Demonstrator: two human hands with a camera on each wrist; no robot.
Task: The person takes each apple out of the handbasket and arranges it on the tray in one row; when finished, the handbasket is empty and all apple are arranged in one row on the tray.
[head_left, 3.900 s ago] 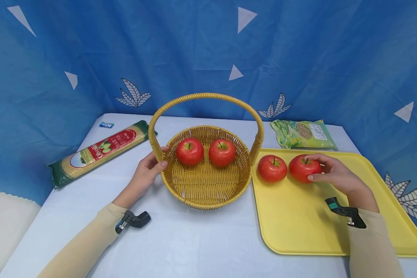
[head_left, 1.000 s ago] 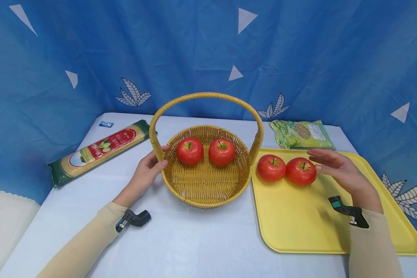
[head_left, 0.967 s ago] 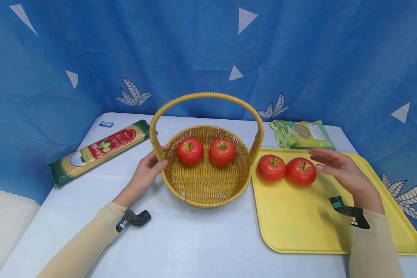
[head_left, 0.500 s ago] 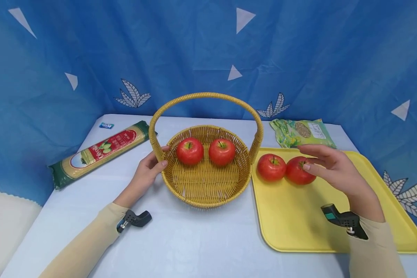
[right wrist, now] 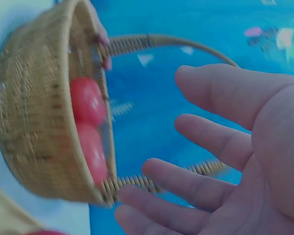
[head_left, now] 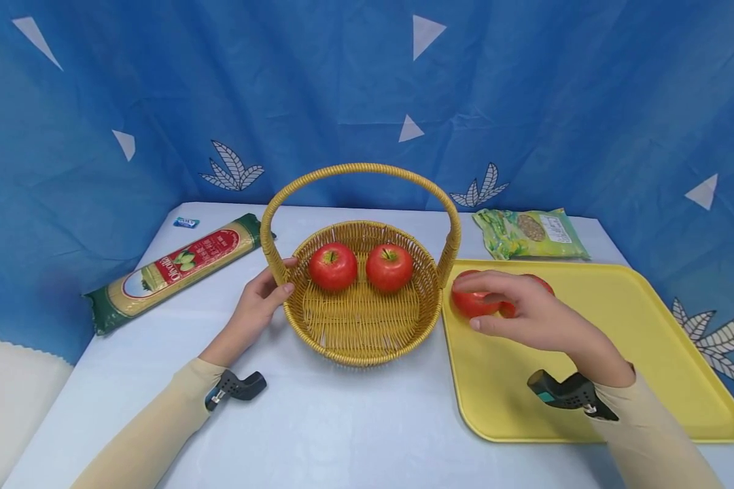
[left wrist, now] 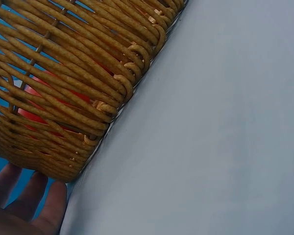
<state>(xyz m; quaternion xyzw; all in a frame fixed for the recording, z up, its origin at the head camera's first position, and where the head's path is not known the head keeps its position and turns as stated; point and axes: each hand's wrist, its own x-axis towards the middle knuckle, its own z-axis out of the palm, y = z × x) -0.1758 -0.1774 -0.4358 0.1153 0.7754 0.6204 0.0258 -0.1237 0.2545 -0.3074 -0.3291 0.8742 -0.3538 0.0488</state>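
A round wicker basket [head_left: 361,322] with a tall arched handle stands mid-table. Inside it, towards the back, sit a red apple [head_left: 333,267] and a second red apple [head_left: 389,269] side by side. My left hand [head_left: 252,309] grips the basket's left side by the handle's foot, thumb in front and fingers [left wrist: 51,205] behind the weave. On the right, my right hand [head_left: 538,312] hovers over two more apples, its fingers spread in the right wrist view and holding nothing. It partly covers the left apple [head_left: 467,303] and most of the right apple [head_left: 544,283].
Those two apples lie on a yellow tray [head_left: 514,421] close to the basket's right side. A green bag of grain [head_left: 531,234] lies behind the tray. At the left are a long pack of spaghetti [head_left: 177,268] and a small blue packet [head_left: 186,223]. Blue cloth hangs behind.
My right hand has let go of the right tray apple, drawn back, then moved left over both tray apples. That apple sits slightly further left, against its neighbour. My left hand has stayed put.
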